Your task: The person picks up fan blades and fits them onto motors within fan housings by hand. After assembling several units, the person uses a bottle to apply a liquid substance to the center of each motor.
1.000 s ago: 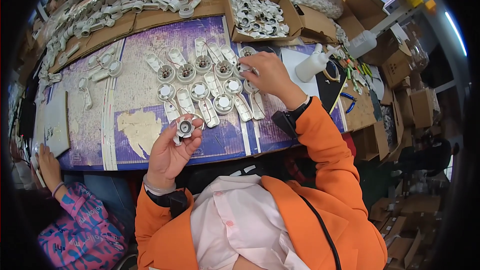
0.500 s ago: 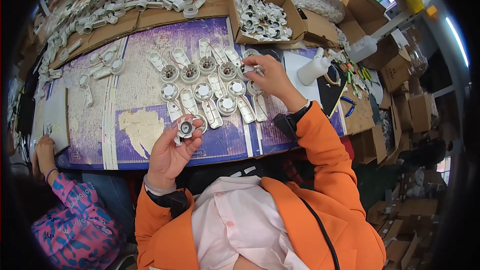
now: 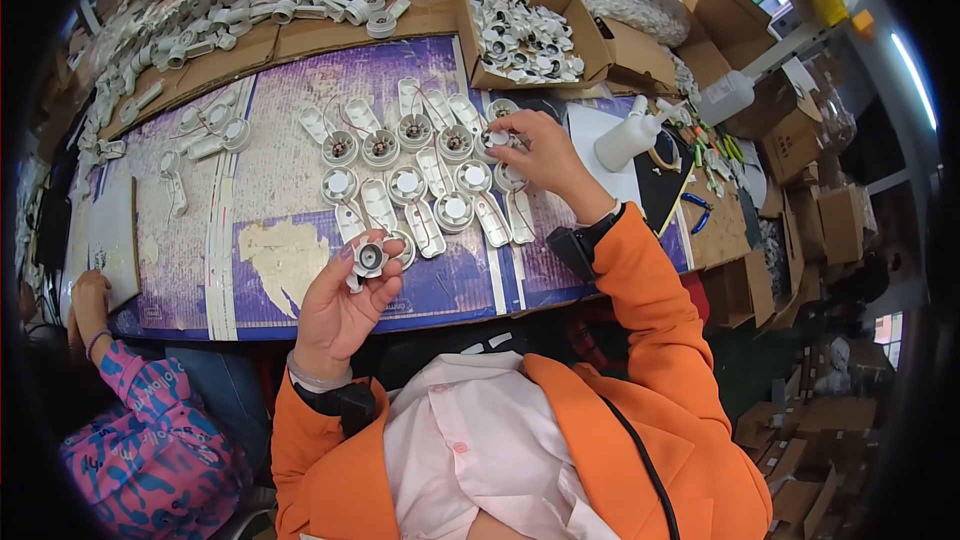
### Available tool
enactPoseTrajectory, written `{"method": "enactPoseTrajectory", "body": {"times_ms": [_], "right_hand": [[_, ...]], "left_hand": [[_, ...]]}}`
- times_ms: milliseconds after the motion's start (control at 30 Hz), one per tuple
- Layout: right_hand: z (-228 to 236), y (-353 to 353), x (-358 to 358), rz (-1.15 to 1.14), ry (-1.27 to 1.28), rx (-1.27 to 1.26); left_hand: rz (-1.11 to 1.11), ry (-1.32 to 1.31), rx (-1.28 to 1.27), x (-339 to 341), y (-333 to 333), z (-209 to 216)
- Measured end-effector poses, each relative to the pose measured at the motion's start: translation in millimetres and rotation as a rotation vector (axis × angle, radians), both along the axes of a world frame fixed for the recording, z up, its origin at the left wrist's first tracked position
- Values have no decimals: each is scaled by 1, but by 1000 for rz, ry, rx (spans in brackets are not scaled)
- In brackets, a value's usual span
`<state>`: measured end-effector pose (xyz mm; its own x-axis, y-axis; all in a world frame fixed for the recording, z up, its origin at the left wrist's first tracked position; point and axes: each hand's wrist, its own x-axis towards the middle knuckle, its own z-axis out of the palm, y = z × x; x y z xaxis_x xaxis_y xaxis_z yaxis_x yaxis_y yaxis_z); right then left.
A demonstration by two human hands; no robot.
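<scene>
My left hand (image 3: 343,308) is raised over the table's near edge, its fingers closed round a small white plastic part with a dark round centre (image 3: 369,259). Farther right, the thumb and fingers of my right hand (image 3: 548,155) pinch a small white round piece (image 3: 497,139) at one of the round housings; the fingers partly hide both. Rows of white round housings, such as this open one with copper-coloured insides (image 3: 380,146), lie between and beyond my hands. Long white shells (image 3: 434,170) lie among them, joined by thin red wires. Some housings have a white disc (image 3: 407,183) in them.
A cardboard box (image 3: 545,82) of small white parts stands at the far side. White bottles (image 3: 627,143), blue-handled pliers (image 3: 697,212) and other tools lie to the right. More white assemblies (image 3: 215,120) are at left, near a co-worker's hand (image 3: 90,290). Piled white parts (image 3: 290,5) line the back.
The part in my left hand has tilted slightly and shifted a little. My right hand stays at the same housing, its fingertips moved slightly with the white piece.
</scene>
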<state>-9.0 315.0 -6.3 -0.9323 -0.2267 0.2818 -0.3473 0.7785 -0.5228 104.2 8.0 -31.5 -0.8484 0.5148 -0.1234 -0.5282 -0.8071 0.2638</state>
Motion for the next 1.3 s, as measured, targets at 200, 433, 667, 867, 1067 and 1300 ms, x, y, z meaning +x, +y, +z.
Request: {"method": "enactPoseTrajectory", "body": {"times_ms": [200,433,667,867,1067,1300], "right_hand": [[-5,0,0,6,59,-27],[-9,2,-1,34,129,-57],[-3,10,-2,81,151,37],[9,3,21,168,311,361],[2,0,28,187,279,598],[39,-28,50,258,278,204]], "left_hand": [[-1,0,15,-1,-1,0],[2,-3,23,0,-3,-2],[4,-1,33,-2,-4,-3],[-12,0,34,-3,-2,1],[-54,18,42,-12,17,6],[-127,7,-61,-10,31,17]]}}
